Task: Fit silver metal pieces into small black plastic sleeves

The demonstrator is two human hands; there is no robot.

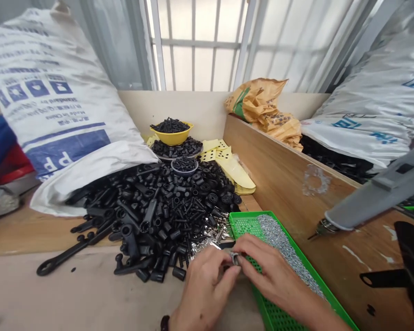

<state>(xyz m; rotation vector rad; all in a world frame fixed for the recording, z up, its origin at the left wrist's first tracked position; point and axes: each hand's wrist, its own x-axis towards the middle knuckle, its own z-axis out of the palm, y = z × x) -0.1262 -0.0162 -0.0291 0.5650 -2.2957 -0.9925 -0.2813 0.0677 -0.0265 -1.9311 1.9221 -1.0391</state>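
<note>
My left hand (pixel 205 287) and my right hand (pixel 267 262) meet at the front edge of the parts pile. Between their fingertips is a small grey part (pixel 235 258), mostly covered by fingers, its exact kind unclear. Both hands are closed on it. Just behind them lie shiny metal clips (pixel 212 234) and a heap of black plastic parts (pixel 158 207), with tubes, knobs, arms and screw-like pieces. Beneath my right forearm is a green perforated tray (pixel 246 225), holding many small silvery pieces (pixel 279 236), perhaps screws.
A white woven sack (pixel 62 101) spills black parts at left. Behind the heap are a yellow bowl (pixel 172 137), a small clear bowl (pixel 184 171) and yellow cards (pixel 236 172). A grey power screwdriver (pixel 372 197) points in from the right, above a wooden board (pixel 279 174).
</note>
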